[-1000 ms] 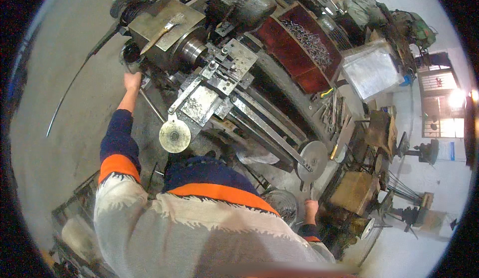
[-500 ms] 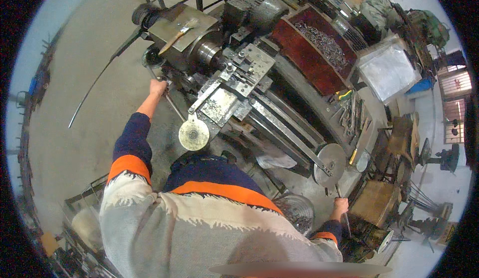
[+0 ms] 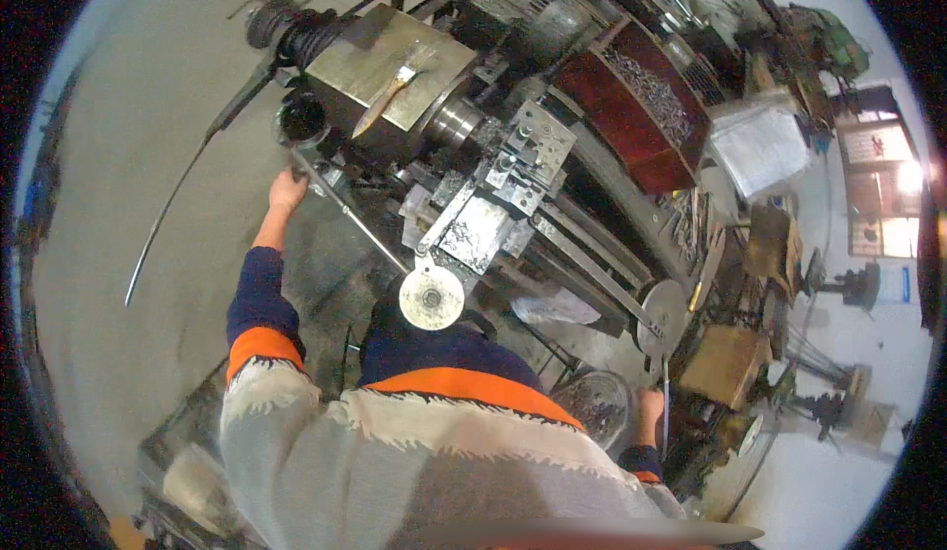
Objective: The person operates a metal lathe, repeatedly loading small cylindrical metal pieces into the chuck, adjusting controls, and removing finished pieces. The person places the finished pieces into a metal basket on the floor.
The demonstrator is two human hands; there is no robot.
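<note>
A metal lathe (image 3: 478, 239) stands in front of me, with a shiny round chuck (image 3: 459, 124) at its left part. My left hand (image 3: 288, 190) is closed at the lathe's front left, below a dark round knob (image 3: 302, 118). What its fingers hold is hidden. Just beside it, a long thin shaft (image 3: 360, 226) slopes down to a pale round disc (image 3: 431, 295). At the lathe's right end, my right hand (image 3: 649, 407) is closed against a straight metal rod (image 3: 666, 407), which hangs below a grey round plate (image 3: 664, 315). Its fingers show only partly.
A wooden-handled brush (image 3: 385, 102) lies on the headstock top. Behind the bed, a dark red tray (image 3: 636, 116) contains metal chips. Hand tools (image 3: 688, 224) lie to its right. A curved rod (image 3: 163, 205) juts out at far left. A round container (image 3: 595, 407) stands near my right arm.
My view has shifted, so the lathe appears lower and farther right. The right rod has swung from slanting to nearly straight down, with my right hand moving along. My left hand sits farther from the shaft.
</note>
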